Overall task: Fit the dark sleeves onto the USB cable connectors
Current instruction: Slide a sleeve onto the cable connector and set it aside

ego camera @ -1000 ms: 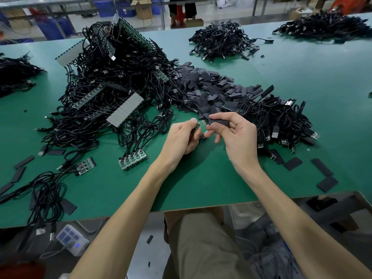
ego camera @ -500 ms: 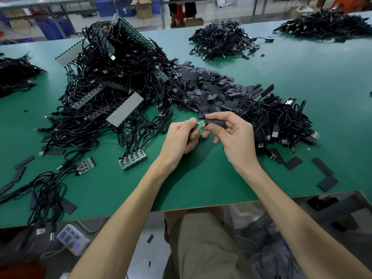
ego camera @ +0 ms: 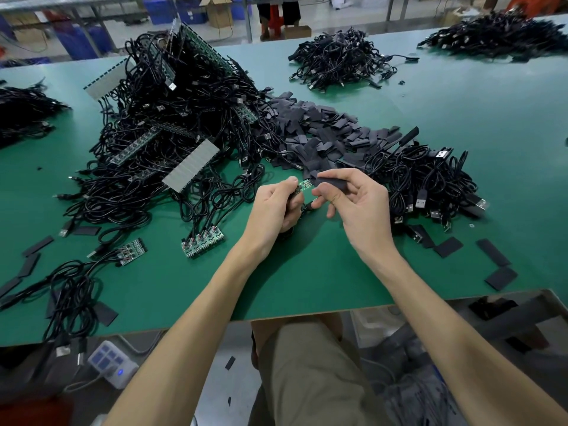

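The left forearm (ego camera: 190,302) and right forearm (ego camera: 445,318) are bare from wrist to the frame's lower edge. The left hand (ego camera: 273,207) and right hand (ego camera: 359,207) are bare too, the nails that show being short and plain. Over the lap lies a khaki-olive woven garment (ego camera: 307,373), lightly creased. It is probably a pair of shorts, though its hem is out of view.

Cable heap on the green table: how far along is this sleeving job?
Done: unclear; the cable bundle on the right may be finished. In hand: the left hand holds a small green board, the right hand pinches a dark sleeve at its tip, not yet on. Left: a big tangle of cables and a heap of loose sleeves, so plenty.
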